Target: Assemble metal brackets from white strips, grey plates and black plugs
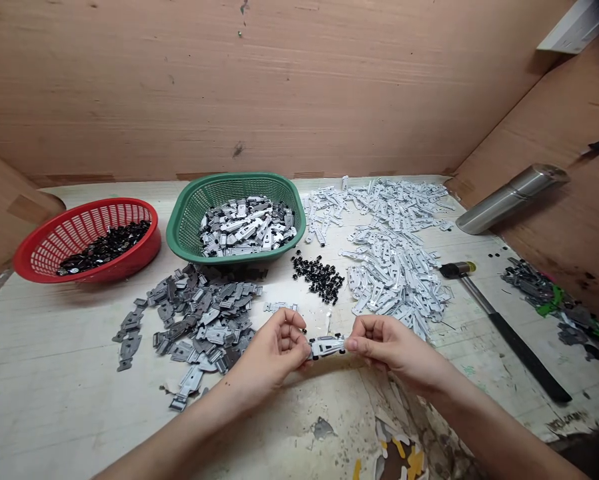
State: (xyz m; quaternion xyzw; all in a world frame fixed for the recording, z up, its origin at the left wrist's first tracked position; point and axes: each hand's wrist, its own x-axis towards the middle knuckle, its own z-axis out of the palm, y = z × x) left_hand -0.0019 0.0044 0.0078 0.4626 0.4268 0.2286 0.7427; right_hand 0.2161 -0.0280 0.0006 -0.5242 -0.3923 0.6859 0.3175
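Note:
A small white toy race car (328, 345) with black wheels is held level just above the table, between my two hands. My left hand (282, 343) pinches its left end between thumb and fingers. The thumb and fingers of my right hand (379, 343) close on its right end. Just beyond the car lies a pile of small black wheels (322, 279). Grey car base pieces (204, 320) are heaped to the left of my left hand. White car body pieces (397, 273) spread out behind my right hand. One loose pale piece (280, 307) lies behind my left fingers.
A green basket (174, 233) holds several white-and-grey cars. Left of it, a red basket (34, 263) contains black parts. On the right are a hammer (514, 340), a leaning metal cylinder (509, 200) and scattered grey, black and green scraps (559, 307). Cardboard walls (299, 93) enclose the table.

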